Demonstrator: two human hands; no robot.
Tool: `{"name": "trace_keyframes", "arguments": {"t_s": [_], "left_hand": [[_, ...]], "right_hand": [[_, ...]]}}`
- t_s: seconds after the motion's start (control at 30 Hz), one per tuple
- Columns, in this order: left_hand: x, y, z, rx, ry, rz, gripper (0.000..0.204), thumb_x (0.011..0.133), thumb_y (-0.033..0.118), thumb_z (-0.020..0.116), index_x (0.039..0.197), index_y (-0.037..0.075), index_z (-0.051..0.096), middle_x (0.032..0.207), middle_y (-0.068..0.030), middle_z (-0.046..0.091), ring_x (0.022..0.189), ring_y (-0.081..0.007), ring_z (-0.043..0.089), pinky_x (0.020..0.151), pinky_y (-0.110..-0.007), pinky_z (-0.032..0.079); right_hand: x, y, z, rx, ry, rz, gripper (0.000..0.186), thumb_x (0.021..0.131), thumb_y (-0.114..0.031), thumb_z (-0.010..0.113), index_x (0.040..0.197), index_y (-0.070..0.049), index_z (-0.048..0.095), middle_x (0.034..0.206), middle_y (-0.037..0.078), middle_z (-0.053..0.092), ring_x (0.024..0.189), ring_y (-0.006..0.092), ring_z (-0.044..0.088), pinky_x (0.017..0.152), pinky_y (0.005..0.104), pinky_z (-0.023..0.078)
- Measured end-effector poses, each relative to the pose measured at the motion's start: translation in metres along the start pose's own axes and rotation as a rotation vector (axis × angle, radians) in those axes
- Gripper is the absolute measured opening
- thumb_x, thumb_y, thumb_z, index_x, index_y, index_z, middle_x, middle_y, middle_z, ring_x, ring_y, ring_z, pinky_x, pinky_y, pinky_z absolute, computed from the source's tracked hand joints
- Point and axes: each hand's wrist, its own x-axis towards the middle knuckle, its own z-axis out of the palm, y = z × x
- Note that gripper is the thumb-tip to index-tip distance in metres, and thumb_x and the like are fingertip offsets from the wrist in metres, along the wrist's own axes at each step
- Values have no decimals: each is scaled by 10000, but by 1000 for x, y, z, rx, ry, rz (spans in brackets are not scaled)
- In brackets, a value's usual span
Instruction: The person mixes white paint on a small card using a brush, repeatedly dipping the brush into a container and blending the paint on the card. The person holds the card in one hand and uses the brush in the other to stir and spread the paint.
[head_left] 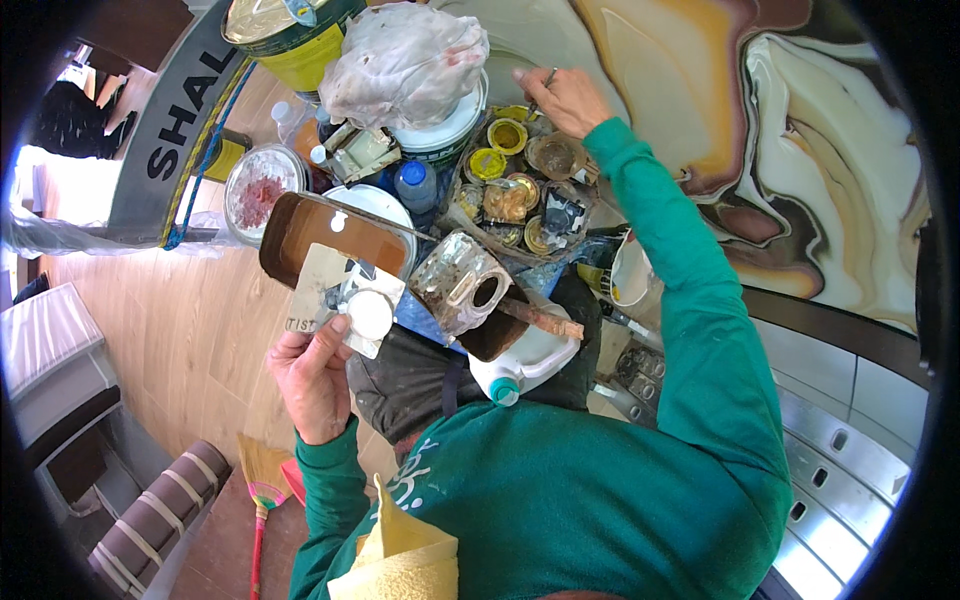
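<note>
My left hand (312, 385) pinches a flat whitish card (318, 278) between thumb and fingers. On the card lie grey and dark smears and a round white patch (369, 315). At the upper middle, my right hand (572, 102) is closed around a thin metal tool (550, 76), whose lower end is mostly hidden by the hand. This hand is just above a cluster of small open cans, among them a yellow paint can (507, 136). Beside the card sits a brown rectangular tray (285, 240), and right of it a paint-crusted metal box (460, 285) with a round opening.
A white plastic jug (525, 360) and a blue-capped bottle (415, 185) are close by. Behind stand a bucket topped with a plastic-wrapped bundle (405, 65) and a large yellow-green can (295, 50). A marbled glossy panel (820, 140) rises at right; a broom (262, 475) lies lower left.
</note>
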Motion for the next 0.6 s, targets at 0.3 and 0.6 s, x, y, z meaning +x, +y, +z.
{"name": "trace_keyframes", "arguments": {"t_s": [0.3, 0.6], "left_hand": [[1, 1, 3, 19, 9, -1, 175, 860, -44, 647, 1034, -49, 655, 954, -116, 705, 777, -150, 684, 661, -262, 573], [7, 2, 7, 22, -16, -2, 153, 863, -32, 653, 1016, -39, 661, 945, -111, 707, 782, -152, 691, 672, -258, 582]], "right_hand": [[27, 53, 60, -26, -149, 53, 375, 823, -384, 617, 1008, -80, 734, 944, 227, 694, 885, 381, 663, 831, 461, 520], [40, 50, 79, -40, -234, 91, 354, 824, -355, 626, 1037, -95, 736, 984, 232, 692, 925, 413, 656, 848, 490, 519]]}}
